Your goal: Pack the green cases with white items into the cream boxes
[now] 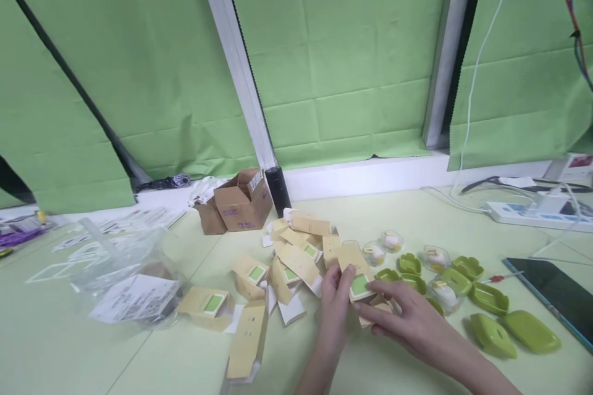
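My left hand [334,305] and my right hand [407,320] both grip a small tan cardboard box with a green window [359,284] low on the table, right of centre. The left thumb presses on the box's top edge. My right fingers lie along its lower side, pointing left. A pile of the same tan boxes [296,259], some flat and some folded, lies just to the left. Green plastic cases [491,299] and small clear pouches with white and yellow contents [435,257] lie to the right of my hands.
A clear plastic bag with a printed sheet [130,287] sits at left. Behind the pile stand an open brown carton [241,200] and a black cylinder [278,190]. A power strip with cables [532,213] and a dark tablet [556,293] lie at right. Green cloth panels [343,55] cover the wall.
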Motion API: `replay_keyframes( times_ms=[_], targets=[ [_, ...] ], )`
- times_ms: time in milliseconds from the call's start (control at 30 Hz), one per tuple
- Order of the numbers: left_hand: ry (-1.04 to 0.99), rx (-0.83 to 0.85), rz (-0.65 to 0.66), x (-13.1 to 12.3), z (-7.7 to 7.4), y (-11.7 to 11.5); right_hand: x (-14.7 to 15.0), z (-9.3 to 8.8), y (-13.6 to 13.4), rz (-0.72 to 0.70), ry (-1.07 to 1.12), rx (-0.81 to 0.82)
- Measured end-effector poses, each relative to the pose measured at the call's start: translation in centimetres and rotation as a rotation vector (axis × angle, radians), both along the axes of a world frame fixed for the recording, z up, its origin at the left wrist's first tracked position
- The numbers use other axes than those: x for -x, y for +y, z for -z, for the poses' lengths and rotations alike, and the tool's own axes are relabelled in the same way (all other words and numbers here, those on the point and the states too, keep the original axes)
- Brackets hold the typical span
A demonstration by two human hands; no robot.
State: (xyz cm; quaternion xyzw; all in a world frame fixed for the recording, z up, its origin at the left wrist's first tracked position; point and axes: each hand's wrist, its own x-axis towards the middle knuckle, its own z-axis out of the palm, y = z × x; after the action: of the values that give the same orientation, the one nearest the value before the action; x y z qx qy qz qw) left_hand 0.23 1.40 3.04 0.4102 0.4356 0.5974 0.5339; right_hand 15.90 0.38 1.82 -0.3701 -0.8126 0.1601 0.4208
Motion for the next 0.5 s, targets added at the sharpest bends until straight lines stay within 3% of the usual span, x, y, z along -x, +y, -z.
replay_keyframes(
  times_ms=[167, 367, 500],
  targets=[
    [0.048, -0.034, 0.035, -0.21, -0.09, 0.02, 0.1, -0.09, -0.01, -0.037, -0.219, -0.255],
    [0.053, -0.028, 0.013, -0.41, -0.06, -0.05, -0.11, 0.11, -0.16, -0.05, -0.183, -0.292],
    [0.05, -0.058, 0.056, -0.31, -0.22, 0.08, 0.44, 0.18, -0.05, 0.006, -0.099, -0.216]
  ],
)
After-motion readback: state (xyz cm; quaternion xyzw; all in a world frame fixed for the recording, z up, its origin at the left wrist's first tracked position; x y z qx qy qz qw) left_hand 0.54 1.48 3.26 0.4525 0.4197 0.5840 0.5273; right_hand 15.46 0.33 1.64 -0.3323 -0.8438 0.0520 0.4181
